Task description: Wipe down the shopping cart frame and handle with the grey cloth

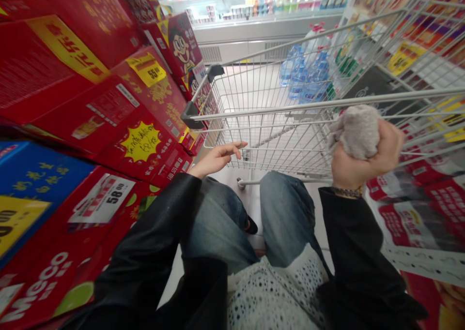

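My right hand (pixel 366 163) is closed around a crumpled grey cloth (pixel 358 129), held against the near rail of a wire shopping cart (pixel 276 105). My left hand (pixel 218 158) hovers by the cart's lower left wires, fingers loosely stretched out and holding nothing. Inside the cart lie clear water bottles with blue labels (pixel 303 73) and a dark flat box (pixel 374 85). My legs in blue jeans show below the cart.
Stacks of red boxed goods (pixel 109 102) with yellow price tags rise close on the left, a blue box (pixel 32 185) among them. More red packs (pixel 417 209) line the right side. A chilled shelf unit (pixel 261 10) stands beyond the cart.
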Available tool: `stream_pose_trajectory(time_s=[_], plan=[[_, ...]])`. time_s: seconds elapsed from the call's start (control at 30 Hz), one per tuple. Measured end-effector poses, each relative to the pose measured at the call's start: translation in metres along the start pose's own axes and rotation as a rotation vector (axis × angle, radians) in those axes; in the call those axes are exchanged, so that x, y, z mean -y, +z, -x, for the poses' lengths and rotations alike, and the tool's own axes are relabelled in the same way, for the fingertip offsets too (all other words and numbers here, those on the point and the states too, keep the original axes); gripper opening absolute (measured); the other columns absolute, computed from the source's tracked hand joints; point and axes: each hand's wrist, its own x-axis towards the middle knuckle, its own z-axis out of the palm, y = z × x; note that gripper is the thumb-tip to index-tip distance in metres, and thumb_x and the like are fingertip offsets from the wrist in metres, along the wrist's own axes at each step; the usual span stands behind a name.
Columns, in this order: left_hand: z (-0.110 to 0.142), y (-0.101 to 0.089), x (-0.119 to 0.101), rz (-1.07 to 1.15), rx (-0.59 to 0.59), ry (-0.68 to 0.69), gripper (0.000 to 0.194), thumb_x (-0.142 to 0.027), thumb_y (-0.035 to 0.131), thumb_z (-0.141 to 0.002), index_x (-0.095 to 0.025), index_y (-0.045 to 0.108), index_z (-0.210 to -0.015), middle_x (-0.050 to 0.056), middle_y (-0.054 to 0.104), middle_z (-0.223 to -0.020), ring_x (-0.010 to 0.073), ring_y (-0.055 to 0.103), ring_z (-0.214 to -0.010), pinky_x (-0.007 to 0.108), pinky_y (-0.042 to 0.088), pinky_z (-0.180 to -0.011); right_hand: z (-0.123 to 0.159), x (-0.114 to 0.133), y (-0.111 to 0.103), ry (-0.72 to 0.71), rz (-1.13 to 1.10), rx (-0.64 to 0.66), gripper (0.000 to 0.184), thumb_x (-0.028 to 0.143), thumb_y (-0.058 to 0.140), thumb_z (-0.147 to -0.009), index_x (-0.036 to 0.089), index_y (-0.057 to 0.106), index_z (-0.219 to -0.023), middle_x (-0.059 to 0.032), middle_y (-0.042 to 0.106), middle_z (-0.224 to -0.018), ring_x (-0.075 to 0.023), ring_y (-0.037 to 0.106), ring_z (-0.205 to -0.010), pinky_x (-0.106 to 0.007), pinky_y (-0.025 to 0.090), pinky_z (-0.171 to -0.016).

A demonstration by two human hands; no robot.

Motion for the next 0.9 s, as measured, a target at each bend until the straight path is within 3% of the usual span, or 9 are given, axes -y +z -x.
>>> stream_pose_trajectory(time_s=[0.07, 0.27, 0.47, 0.53, 0.67, 0.73, 0.8, 0.9], plan=[[0.0, 0.0, 0.001, -0.004, 0.002, -0.003, 0.028, -0.009, 0.047, -0.073, -0.019, 0.066, -0.091, 0.009, 0.052, -0.154, 0.0255, 0.042, -0.148, 0.053, 0.026, -0.124, 0.001, 0.004, 0.004, -0.004, -0.024, 0.004, 0.044, 0.019, 0.068, -0.081, 0.016, 0.064, -0.125, -0.0128, 0.063, -0.111, -0.0301, 0.062, -0.108, -0.052, 0.05, -0.094], [0.0, 0.001, -0.001, -0.003, -0.021, 0.001, 0.028, -0.01, 0.046, -0.072, -0.019, 0.066, -0.089, 0.009, 0.053, -0.153, 0.0261, 0.044, -0.146, 0.054, 0.025, -0.124, 0.025, 0.03, 0.015, -0.072, -0.102, 0.263, 0.046, 0.02, 0.067, -0.079, 0.022, 0.065, -0.125, -0.0084, 0.064, -0.115, -0.0265, 0.063, -0.107, -0.047, 0.054, -0.092], [0.0, 0.002, -0.002, -0.016, -0.028, -0.006, 0.026, -0.011, 0.047, -0.073, -0.019, 0.066, -0.088, 0.009, 0.054, -0.152, 0.0257, 0.044, -0.146, 0.055, 0.025, -0.124, -0.012, 0.001, 0.004, -0.04, 0.007, -0.001, 0.044, 0.021, 0.068, -0.081, 0.018, 0.063, -0.125, -0.0117, 0.062, -0.109, -0.0302, 0.062, -0.107, -0.051, 0.05, -0.093], [0.001, 0.003, -0.003, -0.023, -0.036, -0.003, 0.027, -0.01, 0.046, -0.073, -0.019, 0.066, -0.089, 0.009, 0.054, -0.152, 0.025, 0.045, -0.146, 0.055, 0.025, -0.124, -0.015, 0.002, 0.005, -0.038, 0.007, -0.017, 0.045, 0.02, 0.067, -0.081, 0.018, 0.061, -0.125, -0.0113, 0.061, -0.11, -0.0297, 0.061, -0.107, -0.051, 0.05, -0.094], [0.003, 0.004, -0.003, -0.032, -0.047, 0.016, 0.033, -0.008, 0.043, -0.069, -0.019, 0.066, -0.09, 0.008, 0.055, -0.151, 0.0234, 0.045, -0.146, 0.053, 0.025, -0.125, 0.002, 0.027, 0.013, -0.068, -0.05, 0.245, 0.048, 0.022, 0.066, -0.08, 0.022, 0.06, -0.128, -0.009, 0.061, -0.117, -0.0274, 0.06, -0.11, -0.05, 0.051, -0.095], [0.003, 0.004, -0.004, -0.035, -0.053, 0.012, 0.033, -0.007, 0.042, -0.069, -0.019, 0.065, -0.089, 0.009, 0.055, -0.151, 0.0233, 0.045, -0.146, 0.053, 0.026, -0.124, 0.008, 0.033, 0.014, -0.081, -0.065, 0.309, 0.049, 0.021, 0.066, -0.08, 0.024, 0.061, -0.128, -0.0077, 0.061, -0.118, -0.0269, 0.06, -0.11, -0.05, 0.052, -0.095], [0.004, 0.005, -0.006, -0.043, -0.055, 0.006, 0.031, -0.007, 0.042, -0.071, -0.019, 0.065, -0.089, 0.009, 0.054, -0.151, 0.0231, 0.044, -0.146, 0.053, 0.026, -0.124, 0.004, 0.028, 0.011, -0.061, -0.054, 0.257, 0.051, 0.02, 0.066, -0.08, 0.023, 0.059, -0.13, -0.009, 0.059, -0.119, -0.0283, 0.059, -0.112, -0.051, 0.049, -0.097], [0.004, 0.006, -0.009, -0.056, -0.052, 0.003, 0.029, -0.008, 0.042, -0.074, -0.019, 0.064, -0.089, 0.009, 0.054, -0.152, 0.023, 0.045, -0.146, 0.054, 0.026, -0.124, -0.011, 0.005, 0.005, 0.02, -0.007, 0.062, 0.046, 0.021, 0.065, -0.083, 0.017, 0.059, -0.129, -0.0111, 0.057, -0.115, -0.0305, 0.057, -0.112, -0.053, 0.045, -0.098]])
